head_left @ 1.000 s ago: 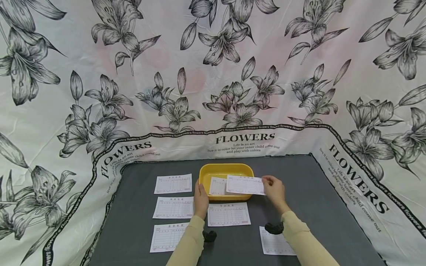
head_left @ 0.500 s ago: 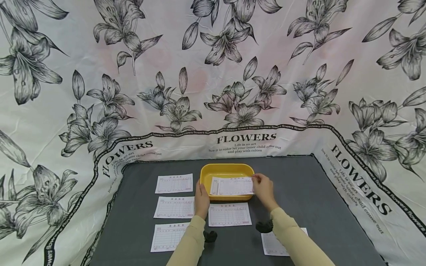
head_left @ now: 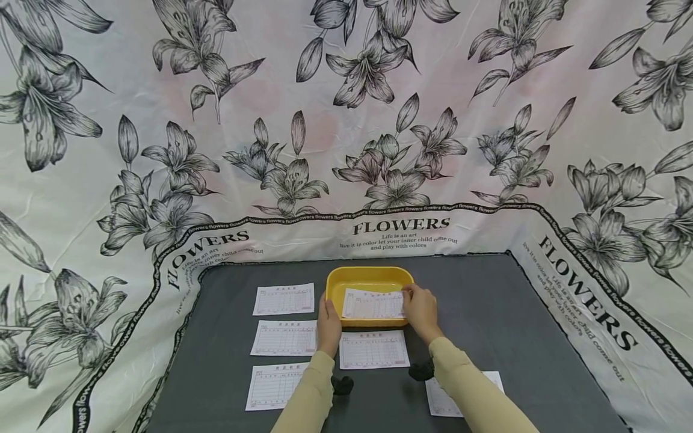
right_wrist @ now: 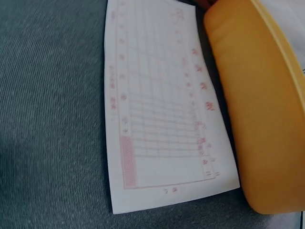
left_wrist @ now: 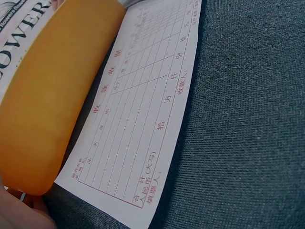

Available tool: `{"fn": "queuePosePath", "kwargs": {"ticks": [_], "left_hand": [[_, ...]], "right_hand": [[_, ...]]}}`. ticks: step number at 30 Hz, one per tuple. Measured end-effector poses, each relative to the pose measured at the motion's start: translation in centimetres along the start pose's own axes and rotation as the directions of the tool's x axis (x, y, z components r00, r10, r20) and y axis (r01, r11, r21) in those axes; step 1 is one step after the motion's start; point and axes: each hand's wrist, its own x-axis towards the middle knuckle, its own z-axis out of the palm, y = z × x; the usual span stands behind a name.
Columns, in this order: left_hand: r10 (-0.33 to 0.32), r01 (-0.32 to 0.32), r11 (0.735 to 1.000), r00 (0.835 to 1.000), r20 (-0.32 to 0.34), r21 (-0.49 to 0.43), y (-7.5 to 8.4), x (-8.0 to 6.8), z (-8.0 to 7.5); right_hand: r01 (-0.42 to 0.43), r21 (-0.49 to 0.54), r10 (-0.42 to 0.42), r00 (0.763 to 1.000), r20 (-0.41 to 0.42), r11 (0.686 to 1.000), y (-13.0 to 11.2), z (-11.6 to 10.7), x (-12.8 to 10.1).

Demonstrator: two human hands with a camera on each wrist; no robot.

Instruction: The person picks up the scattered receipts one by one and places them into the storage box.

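A yellow plastic tray (head_left: 369, 272) stands mid-table with printed receipt slips inside. My left hand (head_left: 328, 329) grips the tray's left side; in the left wrist view its fingers (left_wrist: 21, 214) lie at the tray's near corner. At the tray's right end, my right hand (head_left: 422, 311) pinches the right end of a receipt slip (head_left: 379, 307), which lies low inside the tray over another slip. Right in front of the tray lies a single receipt slip (head_left: 375, 350), also large in the right wrist view beside the yellow wall (right_wrist: 259, 109).
Left of the tray, three slips lie in a column: a far one (head_left: 284, 299), a middle one (head_left: 284, 338) and a near one (head_left: 273, 388), partly behind the left sleeve. Another slip (head_left: 444, 400) is partly under the right forearm. A floral cloth (head_left: 400, 150) hangs behind the grey table (head_left: 487, 288).
My right hand has moved left, bringing its slip fully over the tray and down onto the slip inside. The left hand has stayed on the tray's side.
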Motion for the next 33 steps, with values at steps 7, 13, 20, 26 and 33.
{"fn": "queuePosePath", "kwargs": {"ticks": [7,13,20,26,33], "left_hand": [[0.003,-0.003,1.0,1.0,0.006,0.011,-0.1,0.0,-0.1],[0.002,-0.002,1.0,1.0,0.014,-0.002,0.1,0.0,-0.1],[-0.012,0.012,1.0,1.0,0.018,-0.008,0.1,0.0,-0.1],[-0.011,0.011,1.0,1.0,0.019,-0.011,-0.1,0.1,0.0],[-0.017,0.017,1.0,1.0,0.014,0.0,-0.3,0.1,0.0]], "right_hand": [[0.067,-0.115,-0.067,0.998,0.005,0.991,-0.1,0.3,0.2],[0.063,-0.16,-0.058,0.998,0.041,0.985,-0.3,0.4,0.8],[0.076,-0.218,-0.062,0.996,0.071,0.973,-0.2,1.0,1.5],[0.096,-0.284,-0.07,0.992,0.101,0.954,-0.7,0.9,1.6],[0.098,-0.357,-0.043,0.986,0.159,0.929,-1.3,0.8,1.6]]}}
